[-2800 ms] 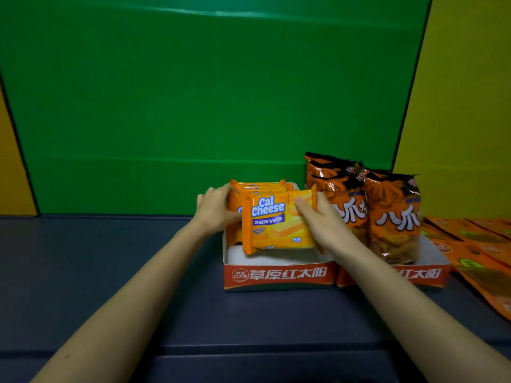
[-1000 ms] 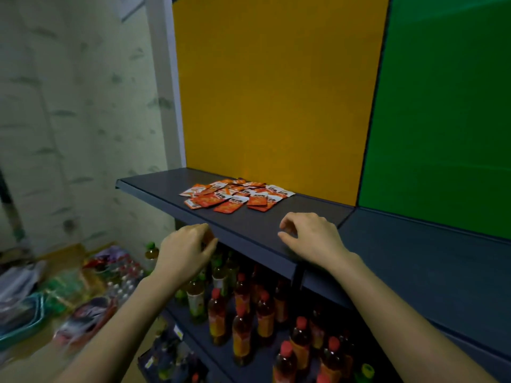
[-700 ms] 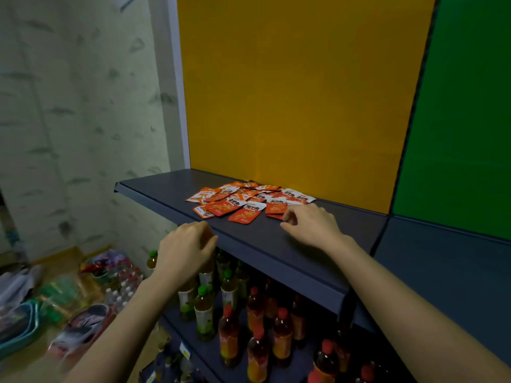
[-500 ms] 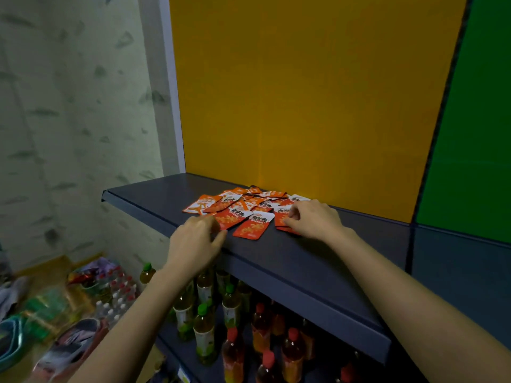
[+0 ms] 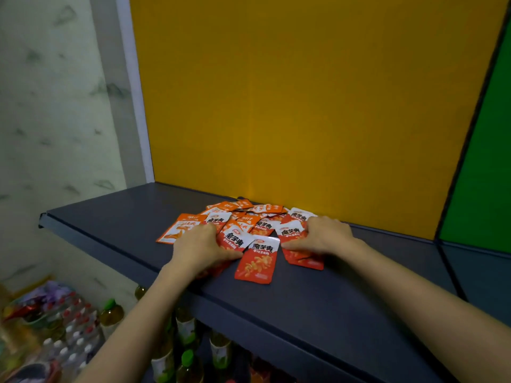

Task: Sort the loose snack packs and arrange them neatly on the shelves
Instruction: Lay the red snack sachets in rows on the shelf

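Risk: nearest sachet (image 5: 255,262) lies loose close to the shelf (image 5: 116,217) front lip; a sweep toward the person could likely tip it onto the bottles (image 5: 188,363) below. Glossy foil, flat, slippery, so overlapped packs probably slide instead of stacking. Left hand (image 5: 200,248) and right hand (image 5: 322,234) both rest spread, palms down, flanking the snack packs (image 5: 249,222), pressing on them, nothing lifted. Pile sits mid-shelf, back edge near the yellow panel (image 5: 304,106).
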